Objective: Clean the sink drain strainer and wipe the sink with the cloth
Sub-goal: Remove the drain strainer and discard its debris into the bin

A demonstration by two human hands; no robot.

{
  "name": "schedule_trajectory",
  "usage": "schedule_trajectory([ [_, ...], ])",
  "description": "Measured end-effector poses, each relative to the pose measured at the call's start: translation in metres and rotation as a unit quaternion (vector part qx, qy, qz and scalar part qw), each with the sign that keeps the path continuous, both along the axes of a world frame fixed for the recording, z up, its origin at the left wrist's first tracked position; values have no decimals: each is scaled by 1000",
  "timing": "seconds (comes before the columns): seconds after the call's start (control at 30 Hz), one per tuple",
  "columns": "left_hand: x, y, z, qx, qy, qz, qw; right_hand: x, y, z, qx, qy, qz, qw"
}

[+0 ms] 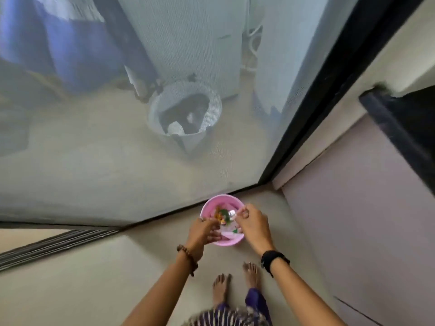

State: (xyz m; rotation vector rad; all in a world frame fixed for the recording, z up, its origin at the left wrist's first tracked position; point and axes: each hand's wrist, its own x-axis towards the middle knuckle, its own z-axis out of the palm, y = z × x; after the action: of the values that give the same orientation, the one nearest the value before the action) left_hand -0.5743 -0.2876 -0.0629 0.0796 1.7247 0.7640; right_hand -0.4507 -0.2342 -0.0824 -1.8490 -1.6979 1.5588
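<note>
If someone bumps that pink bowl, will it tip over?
Probably a bit. The pink bowl looks like thin, light plastic, so it could slide or tip. The scraps inside seem few, adding little weight. Both hands are right at it, which should steady it.

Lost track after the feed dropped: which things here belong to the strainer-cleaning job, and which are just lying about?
Part of the job:
- small shiny metal strainer, pinched by the right hand
- round pink plastic bin with colourful scraps, left hand at its rim

Just lying about:
- white perforated basket behind the mesh screen
- blue barrel
- black door frame
</note>
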Motion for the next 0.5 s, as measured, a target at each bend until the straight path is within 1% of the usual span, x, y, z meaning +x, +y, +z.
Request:
schedule_trajectory([
  [0.1,-1,12,-104,-13,0,68,998,-12,9,-102,-7,-37,10,999],
  [0.17,0,18,-164,-25,6,107,994,-18,15,-162,-11,-58,3,998],
  [0.27,0,17,-248,-25,-6,132,991,-30,17,-248,-42,-50,0,998],
  [0.37,0,14,-288,-36,-5,119,992,-38,12,-290,-105,-23,17,994],
  [0.43,0,12,-288,-52,17,114,992,-37,12,-290,-112,-21,4,993],
  [0.5,0,12,-270,-52,37,119,991,-34,13,-266,-119,5,-43,992],
])
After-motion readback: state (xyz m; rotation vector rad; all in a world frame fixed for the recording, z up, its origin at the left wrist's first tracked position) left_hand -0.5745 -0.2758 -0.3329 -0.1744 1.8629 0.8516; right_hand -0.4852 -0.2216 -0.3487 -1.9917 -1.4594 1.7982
